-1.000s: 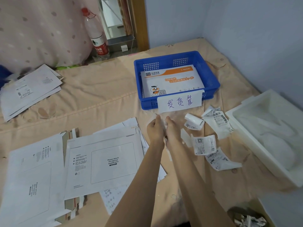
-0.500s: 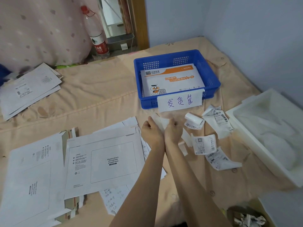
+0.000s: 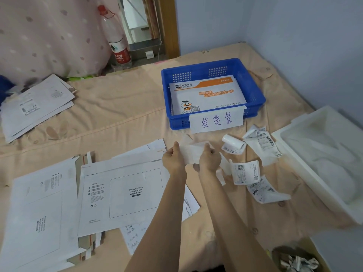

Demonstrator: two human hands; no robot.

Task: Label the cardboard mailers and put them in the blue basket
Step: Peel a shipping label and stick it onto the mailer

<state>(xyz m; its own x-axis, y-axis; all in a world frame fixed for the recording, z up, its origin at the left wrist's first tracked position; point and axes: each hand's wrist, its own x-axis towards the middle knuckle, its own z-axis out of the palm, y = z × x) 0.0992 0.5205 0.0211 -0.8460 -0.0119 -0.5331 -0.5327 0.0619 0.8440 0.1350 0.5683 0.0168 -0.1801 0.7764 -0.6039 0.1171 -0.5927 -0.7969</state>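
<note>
You're looking at a label strip (image 3: 193, 154) blurring between your left hand (image 3: 172, 160) and right hand (image 3: 209, 160); its print isn't reading, and your fingers are curling out of sight behind it. The basket sign (image 3: 216, 120) is covering the near edge of the orange mailer (image 3: 206, 94) inside the blue basket (image 3: 253, 91). The white tray (image 3: 322, 154) is running off the right edge. The left mailer (image 3: 39, 213) is getting cut by the left and bottom edges. Your forearms are hiding part of the handwritten sheet (image 3: 133, 238). The loose labels (image 3: 261, 187) are showing barcodes too small to read.
</note>
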